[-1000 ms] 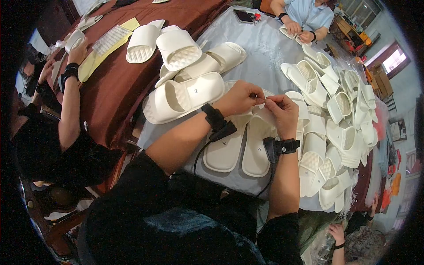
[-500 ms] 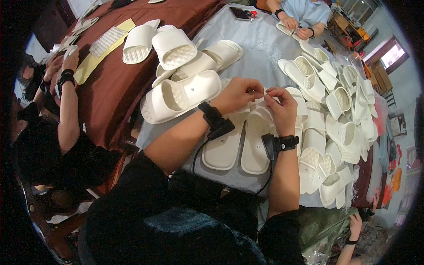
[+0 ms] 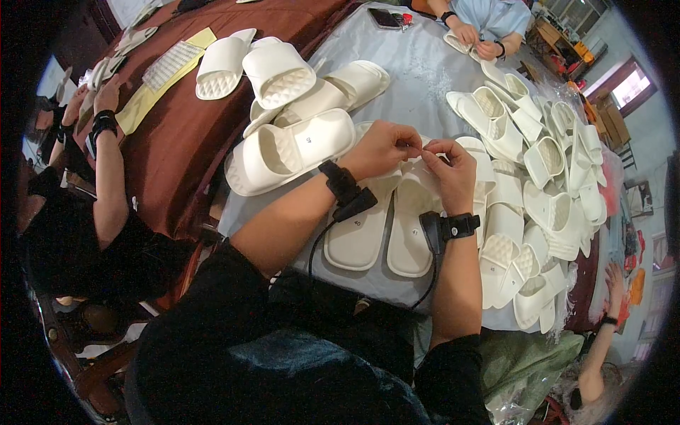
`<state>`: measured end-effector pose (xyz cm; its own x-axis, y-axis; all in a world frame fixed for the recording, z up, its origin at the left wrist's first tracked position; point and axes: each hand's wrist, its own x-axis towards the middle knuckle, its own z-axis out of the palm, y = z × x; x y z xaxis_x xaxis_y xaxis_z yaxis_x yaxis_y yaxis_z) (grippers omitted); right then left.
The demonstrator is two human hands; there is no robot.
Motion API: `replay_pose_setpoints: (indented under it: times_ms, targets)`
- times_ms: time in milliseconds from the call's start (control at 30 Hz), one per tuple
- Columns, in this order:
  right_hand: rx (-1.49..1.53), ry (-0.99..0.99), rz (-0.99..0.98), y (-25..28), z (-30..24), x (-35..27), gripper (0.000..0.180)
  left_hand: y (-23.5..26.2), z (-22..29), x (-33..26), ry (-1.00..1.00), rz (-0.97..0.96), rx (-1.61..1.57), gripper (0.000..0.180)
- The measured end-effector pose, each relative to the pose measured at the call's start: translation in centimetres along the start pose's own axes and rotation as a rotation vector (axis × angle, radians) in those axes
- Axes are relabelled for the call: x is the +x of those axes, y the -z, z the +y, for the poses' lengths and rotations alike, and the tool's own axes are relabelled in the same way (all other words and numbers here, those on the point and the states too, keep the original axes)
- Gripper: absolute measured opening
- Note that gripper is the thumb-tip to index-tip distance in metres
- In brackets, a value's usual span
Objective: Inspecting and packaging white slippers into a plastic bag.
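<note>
Slippers [image 3: 358, 237] lie partly hidden below left hand [image 3: 381, 151] and right hand [image 3: 455, 175], both pinched, anything held too small to tell.

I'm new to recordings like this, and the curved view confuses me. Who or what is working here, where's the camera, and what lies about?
No machine: a person works bare-handed, seen by a wide fisheye camera worn on the head, looking down, so straight edges bend. The left hand and right hand come together at the fingertips above two white slippers; if they pinch something, it is too small to make out. More white slippers lie overlapping on the left and heaped on the right, over a pale sheet. A black band circles each wrist. Another person in light blue is beyond the far end.
</note>
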<state>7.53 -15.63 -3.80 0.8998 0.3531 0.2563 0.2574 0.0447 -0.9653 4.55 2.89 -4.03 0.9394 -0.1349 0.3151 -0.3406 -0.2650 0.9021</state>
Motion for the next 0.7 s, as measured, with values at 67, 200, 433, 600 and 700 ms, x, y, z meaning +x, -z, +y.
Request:
replay_pose_setpoints:
  times_ms: [67, 200, 433, 600, 700]
  targets:
    - [-0.014, 0.006, -0.012, 0.0, 0.06, 0.02, 0.009, 0.0, -0.1, 0.02, -0.007, -0.003, -0.015, 0.009]
    - [-0.04, 0.021, -0.039, 0.05, 0.22, 0.02, 0.012, -0.16, -0.15, 0.03, -0.023, 0.002, 0.009, 0.008]
    - [-0.066, -0.021, -0.009, -0.1, -0.05, -0.02, 0.014, -0.03, 0.16, -0.02, 0.051, 0.004, -0.029, 0.009]
    - [0.043, -0.007, 0.016, 0.3, 0.72, 0.18, 0.013, -0.01, -0.18, 0.1, 0.041, -0.006, -0.077, 0.011]
    - [0.014, 0.014, 0.003, 0.22, 0.81, 0.19, 0.011, 0.08, -0.4, 0.12, 0.028, -0.011, -0.072, 0.009]
